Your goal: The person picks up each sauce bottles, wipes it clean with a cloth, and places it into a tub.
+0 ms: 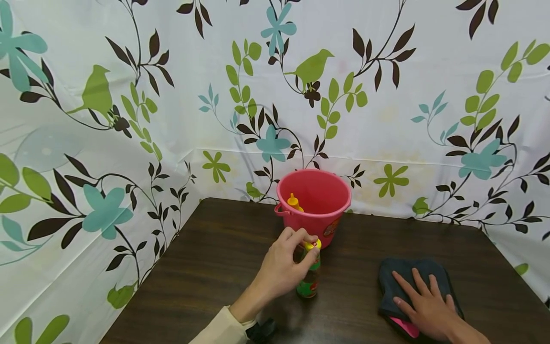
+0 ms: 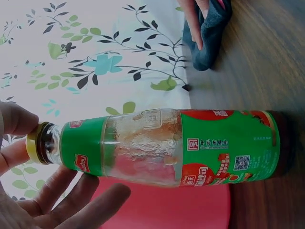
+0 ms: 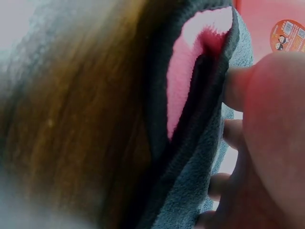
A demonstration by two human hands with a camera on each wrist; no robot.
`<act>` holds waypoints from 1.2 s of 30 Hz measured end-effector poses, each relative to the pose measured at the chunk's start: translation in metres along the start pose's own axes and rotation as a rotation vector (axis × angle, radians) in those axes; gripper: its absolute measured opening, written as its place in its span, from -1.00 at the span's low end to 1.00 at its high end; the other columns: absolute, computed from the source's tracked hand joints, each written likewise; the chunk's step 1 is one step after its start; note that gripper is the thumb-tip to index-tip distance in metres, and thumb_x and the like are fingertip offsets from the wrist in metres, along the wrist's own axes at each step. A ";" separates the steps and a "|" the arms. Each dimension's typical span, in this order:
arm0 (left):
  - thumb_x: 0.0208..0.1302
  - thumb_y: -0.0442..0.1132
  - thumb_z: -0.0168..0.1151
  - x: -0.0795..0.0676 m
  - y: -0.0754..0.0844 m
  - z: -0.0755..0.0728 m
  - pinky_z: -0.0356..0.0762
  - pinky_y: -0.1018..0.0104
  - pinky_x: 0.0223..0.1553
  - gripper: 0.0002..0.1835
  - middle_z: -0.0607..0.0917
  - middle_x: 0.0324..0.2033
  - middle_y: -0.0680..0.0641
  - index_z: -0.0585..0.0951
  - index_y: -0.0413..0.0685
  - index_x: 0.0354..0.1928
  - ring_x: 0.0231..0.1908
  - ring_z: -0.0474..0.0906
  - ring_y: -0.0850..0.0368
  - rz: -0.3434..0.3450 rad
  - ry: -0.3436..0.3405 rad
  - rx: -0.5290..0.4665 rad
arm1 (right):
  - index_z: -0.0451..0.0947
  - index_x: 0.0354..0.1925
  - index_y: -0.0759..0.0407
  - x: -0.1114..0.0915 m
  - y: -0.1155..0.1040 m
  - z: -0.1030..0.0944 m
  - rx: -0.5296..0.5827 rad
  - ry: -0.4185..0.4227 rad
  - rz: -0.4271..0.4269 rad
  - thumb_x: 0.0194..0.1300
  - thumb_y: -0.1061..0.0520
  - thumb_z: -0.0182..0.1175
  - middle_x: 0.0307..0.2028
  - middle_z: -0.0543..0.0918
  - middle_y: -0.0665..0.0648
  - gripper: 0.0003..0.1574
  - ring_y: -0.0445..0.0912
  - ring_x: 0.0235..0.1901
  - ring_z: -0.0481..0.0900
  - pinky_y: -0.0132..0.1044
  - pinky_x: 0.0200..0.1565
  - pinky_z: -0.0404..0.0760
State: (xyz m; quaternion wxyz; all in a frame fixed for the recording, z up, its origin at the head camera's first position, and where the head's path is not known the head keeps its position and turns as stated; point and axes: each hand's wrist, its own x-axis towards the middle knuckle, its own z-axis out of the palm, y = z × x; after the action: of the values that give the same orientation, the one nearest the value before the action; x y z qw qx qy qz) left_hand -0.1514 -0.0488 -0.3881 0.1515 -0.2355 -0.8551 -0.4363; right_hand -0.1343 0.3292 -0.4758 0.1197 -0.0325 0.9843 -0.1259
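Note:
A glass sauce bottle with green and red labels stands upright on the table in front of a pink bucket. My left hand pinches its yellow cap between thumb and fingers. In the left wrist view, brownish residue clings inside the clear glass, and the other fingers spread beside the neck. Spread flat, my right hand rests on a folded dark grey cloth. A pink inner side shows at the cloth's fold in the right wrist view.
Behind the bottle stands the pink bucket, with a yellow nozzle-topped container inside. The dark wooden table meets a patterned curtain at the back and left. A dark band circles my left wrist.

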 end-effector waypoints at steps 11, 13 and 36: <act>0.35 -0.04 0.43 -0.005 0.003 -0.006 0.47 0.58 -0.48 -0.71 0.64 -0.23 0.06 0.73 0.18 0.08 -0.40 0.51 0.27 0.189 0.036 0.311 | 0.06 0.69 -0.12 0.001 -0.001 0.001 -0.021 0.001 -0.002 0.51 -0.57 -0.09 0.61 -0.06 0.62 0.04 0.83 0.45 -0.23 0.88 0.13 0.00; 0.33 -0.03 0.46 -0.008 0.003 -0.008 0.56 0.56 -0.47 -0.61 0.67 -0.16 0.03 0.71 0.17 0.17 -0.34 0.56 0.25 0.266 0.046 0.437 | 0.07 0.69 -0.12 0.002 -0.001 0.000 -0.024 -0.001 -0.004 0.51 -0.57 -0.08 0.60 -0.04 0.62 0.03 0.83 0.45 -0.22 0.87 0.12 0.02; 0.25 0.28 0.42 -0.022 0.019 -0.014 0.45 -0.32 0.44 -0.16 0.40 0.56 -0.14 0.41 0.29 0.54 0.56 0.33 -0.17 0.296 -0.037 0.905 | 0.26 0.61 -0.02 0.034 -0.060 -0.075 -0.058 0.484 -0.289 0.46 -0.40 0.22 0.58 0.25 0.48 -0.03 0.62 0.50 0.15 0.72 0.31 0.15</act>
State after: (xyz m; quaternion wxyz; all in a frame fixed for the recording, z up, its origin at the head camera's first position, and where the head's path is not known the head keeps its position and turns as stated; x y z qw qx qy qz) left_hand -0.1219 -0.0568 -0.3779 0.2839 -0.2728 -0.9192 0.0104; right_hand -0.1832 0.2859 -0.3974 -0.1388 -0.1447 0.9726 -0.1174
